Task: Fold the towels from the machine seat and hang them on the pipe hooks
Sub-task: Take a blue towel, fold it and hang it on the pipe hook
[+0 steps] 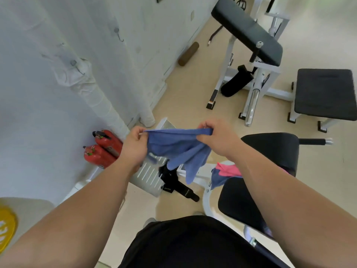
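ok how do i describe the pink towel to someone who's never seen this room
Look low on the right for the black padded machine seat under the person's right forearm. At its far edge the pink towel lies against a bluish towel. It is the only pink cloth in view; the other blue towel is gripped by the left hand and right hand.

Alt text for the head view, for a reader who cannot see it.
The left hand and right hand pinch a blue towel by its top edge, the rest hanging. A pink towel lies on the black machine seat at right; a wrapped white pipe stands left.
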Demonstrator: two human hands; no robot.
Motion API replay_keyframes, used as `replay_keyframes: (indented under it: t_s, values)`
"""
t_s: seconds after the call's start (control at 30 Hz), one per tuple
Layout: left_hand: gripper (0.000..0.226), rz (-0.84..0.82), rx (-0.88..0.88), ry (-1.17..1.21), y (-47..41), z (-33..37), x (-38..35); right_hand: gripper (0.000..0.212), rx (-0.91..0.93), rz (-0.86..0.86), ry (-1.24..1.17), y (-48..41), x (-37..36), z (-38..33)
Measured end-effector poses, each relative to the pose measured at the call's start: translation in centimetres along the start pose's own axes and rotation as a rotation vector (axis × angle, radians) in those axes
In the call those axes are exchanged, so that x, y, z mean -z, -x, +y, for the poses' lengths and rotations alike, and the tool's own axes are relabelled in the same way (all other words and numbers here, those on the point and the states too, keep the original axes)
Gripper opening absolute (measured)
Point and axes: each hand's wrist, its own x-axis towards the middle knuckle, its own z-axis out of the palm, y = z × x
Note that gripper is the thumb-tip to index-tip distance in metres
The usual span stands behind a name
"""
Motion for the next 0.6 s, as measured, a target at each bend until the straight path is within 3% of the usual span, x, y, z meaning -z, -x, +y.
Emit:
replay_keyframes:
  t_s: [0.07,0.17,0.23,0.37,0.5,0.6]
  values:
    - [0.02,0.077,-0.06,-0.155,-0.5,0.2,1.1,0.005,-0.019,-0.088,0.127,0.2,-0.5,0.4]
    - [0.014,0.172,-0.124,-0.272,-1.1,1.6,2.1,0.008,-0.021,-0.085,0.227,0.2,-1.4,0.9]
    - [0.011,0.055,-0.155,-0.241,-0.7,3.0,2.0,0.003,0.008,-0.047,0.218,0.1,-2.0,0.5]
    - [0.029,-0.337,-0.242,-0.213,2.3,5.2,0.0,0.007,0.223,0.002,0.155,0.0,-3.2,-2.1]
    - [0.009,-0.352,-0.344,-0.151,2.9,5.3,-1.7,0.018,0.303,0.051,0.062,-0.1,-3.2,-3.4]
    - [0.015,-0.299,-0.363,-0.169,2.3,5.6,-1.5,0.022,0.281,0.024,0.088,-0.4,-2.8,-2.5]
